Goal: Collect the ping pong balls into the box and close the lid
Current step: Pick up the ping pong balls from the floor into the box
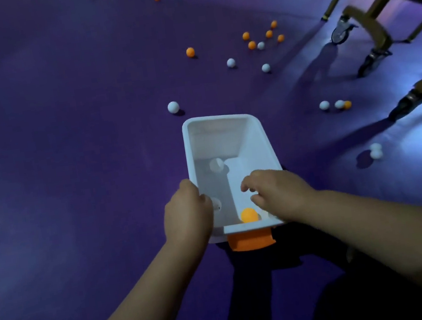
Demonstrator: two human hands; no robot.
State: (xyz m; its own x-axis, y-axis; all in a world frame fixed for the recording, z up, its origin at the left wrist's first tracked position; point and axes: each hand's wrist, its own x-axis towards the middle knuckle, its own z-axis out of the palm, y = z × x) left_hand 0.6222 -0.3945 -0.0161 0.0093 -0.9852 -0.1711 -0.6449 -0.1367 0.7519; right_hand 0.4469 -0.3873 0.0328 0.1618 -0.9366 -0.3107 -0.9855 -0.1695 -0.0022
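The box (214, 117) sits open on the purple floor (66, 154), with an orange clip (252, 241) at its near end. The left hand (185, 213) grips its left rim by the near corner, half covering a white ball (216, 205) inside. The right hand (278, 193) hovers over the near right side, fingers loose and spread; its underside is hidden. An orange ball (249, 215) lies against the near wall and another white one (216, 165) mid-box. Loose balls (173, 107) dot the floor beyond, blurred. A wheeled frame (373, 26) is cut off at right.
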